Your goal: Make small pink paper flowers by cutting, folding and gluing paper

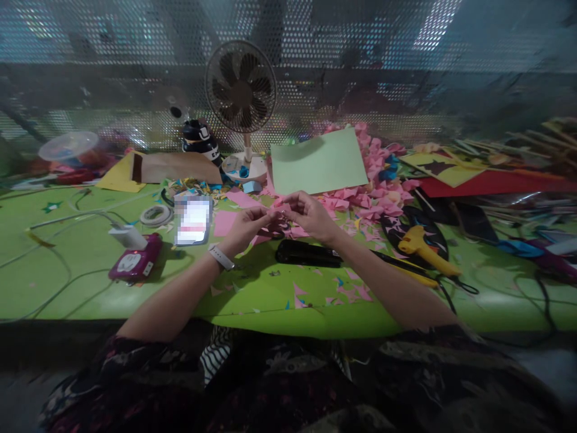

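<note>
Close together over the middle of the table, my left hand [250, 224] and my right hand [309, 215] pinch a small piece of pink paper [280, 209] between their fingertips. Its exact shape is partly hidden by my fingers. Just below my hands lies a black stapler [309, 253]. Beside my left hand rests a flat pink paper sheet [224, 223]. A large heap of pink paper pieces [376, 201] spreads behind and right of my right hand, with a pale green sheet [319, 163] leaning on it.
A phone [193, 221], a tape roll [155, 214] and a purple power adapter [136, 257] with cables lie at left. A small fan [241, 90] and a dark bottle [199, 141] stand behind. At right is a yellow glue gun [428, 249]. Paper scraps [299, 294] litter the front.
</note>
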{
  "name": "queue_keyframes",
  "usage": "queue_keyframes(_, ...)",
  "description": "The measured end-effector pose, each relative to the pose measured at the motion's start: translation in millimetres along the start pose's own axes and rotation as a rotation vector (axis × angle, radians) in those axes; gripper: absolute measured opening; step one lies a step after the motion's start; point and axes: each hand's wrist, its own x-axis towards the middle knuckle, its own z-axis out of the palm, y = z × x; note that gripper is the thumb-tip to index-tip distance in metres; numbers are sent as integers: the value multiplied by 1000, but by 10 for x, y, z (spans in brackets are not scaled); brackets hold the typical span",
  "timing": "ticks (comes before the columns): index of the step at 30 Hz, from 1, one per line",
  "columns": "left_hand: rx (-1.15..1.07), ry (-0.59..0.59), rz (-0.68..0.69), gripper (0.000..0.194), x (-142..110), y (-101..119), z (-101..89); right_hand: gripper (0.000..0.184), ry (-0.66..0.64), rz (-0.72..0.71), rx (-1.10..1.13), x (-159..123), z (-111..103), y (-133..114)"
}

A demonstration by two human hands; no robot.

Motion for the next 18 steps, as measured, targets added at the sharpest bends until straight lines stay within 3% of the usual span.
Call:
queue_keyframes(5, 34, 44, 58, 45, -1, 30, 41, 27, 31, 0, -30, 1, -3, -9)
queue_keyframes(10, 48, 51, 71, 43, -4, 59, 42, 31, 14, -21, -264, 17, -51, -25)
queue_keyframes(18, 145, -105, -32, 48, -3, 61, -24, 36, -65, -111, -361, -1, -8, -4)
